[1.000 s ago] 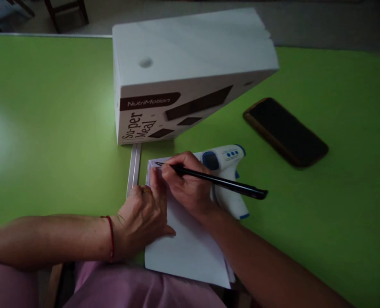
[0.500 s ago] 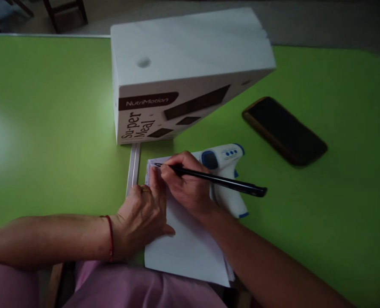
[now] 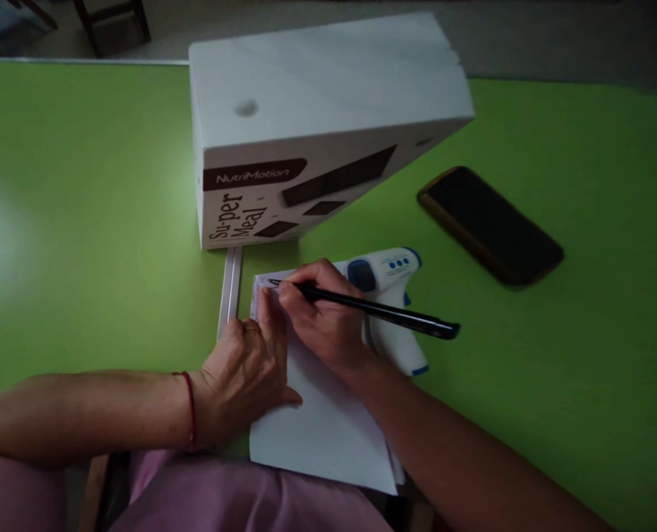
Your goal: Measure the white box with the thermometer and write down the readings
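Between its thumb and fingers my right hand [image 3: 328,318] pinches a black pen [image 3: 386,312], whose tip meets the top left of a stack of white paper [image 3: 317,421]. Faint writing or print shows by the tip, too small to read. My left hand [image 3: 250,362] lies on the paper's left edge, index finger stretched toward the pen tip and thumb apart. A white and blue infrared thermometer [image 3: 389,273] lies just beyond my right hand, which hides part of it.
A large white NutriMotion box [image 3: 328,89] stands past the paper. On the right lies a dark phone [image 3: 491,225] in a brown case. A metal strip [image 3: 230,292] crosses the green table [image 3: 84,222]. Beyond the far edge is a dark wooden stool [image 3: 114,22].
The pen tip has shifted very slightly along the paper's top left corner. My left hand stays in place, and the view has moved a touch.
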Tool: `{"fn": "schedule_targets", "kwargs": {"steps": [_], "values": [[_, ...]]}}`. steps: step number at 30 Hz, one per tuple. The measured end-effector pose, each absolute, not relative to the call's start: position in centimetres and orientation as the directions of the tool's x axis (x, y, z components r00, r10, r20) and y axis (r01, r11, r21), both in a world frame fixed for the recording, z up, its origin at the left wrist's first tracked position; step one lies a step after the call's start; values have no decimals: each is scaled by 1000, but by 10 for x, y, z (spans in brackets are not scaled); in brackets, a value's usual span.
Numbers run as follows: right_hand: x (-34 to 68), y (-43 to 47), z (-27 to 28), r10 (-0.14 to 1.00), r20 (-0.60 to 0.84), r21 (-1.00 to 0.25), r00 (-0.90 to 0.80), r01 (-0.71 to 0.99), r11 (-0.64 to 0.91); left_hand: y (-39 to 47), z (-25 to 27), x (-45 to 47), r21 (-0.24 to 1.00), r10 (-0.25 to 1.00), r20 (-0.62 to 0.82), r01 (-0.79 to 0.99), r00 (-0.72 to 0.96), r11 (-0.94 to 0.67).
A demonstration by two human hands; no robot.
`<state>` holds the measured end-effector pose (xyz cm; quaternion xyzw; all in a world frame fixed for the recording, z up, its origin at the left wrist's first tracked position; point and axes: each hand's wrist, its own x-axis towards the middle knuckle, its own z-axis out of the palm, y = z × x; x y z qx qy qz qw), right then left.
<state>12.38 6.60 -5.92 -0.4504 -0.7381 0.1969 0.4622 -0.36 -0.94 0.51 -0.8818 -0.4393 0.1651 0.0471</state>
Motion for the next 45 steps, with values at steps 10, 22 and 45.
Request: {"fn": "schedule_targets", "kwargs": {"steps": [10, 22, 45], "values": [[127, 65, -57, 856, 494, -710, -154, 496, 499, -10, 4, -4, -242, 796, -235, 760, 558, -604], [131, 66, -61, 845, 514, -692, -147, 512, 509, -11, 3, -4, -244, 798, -238, 761, 553, -601], [131, 67, -60, 860, 485, -685, -162, 540, 488, -11, 3, -4, -208, 796, -252, 772, 551, -601]]}}
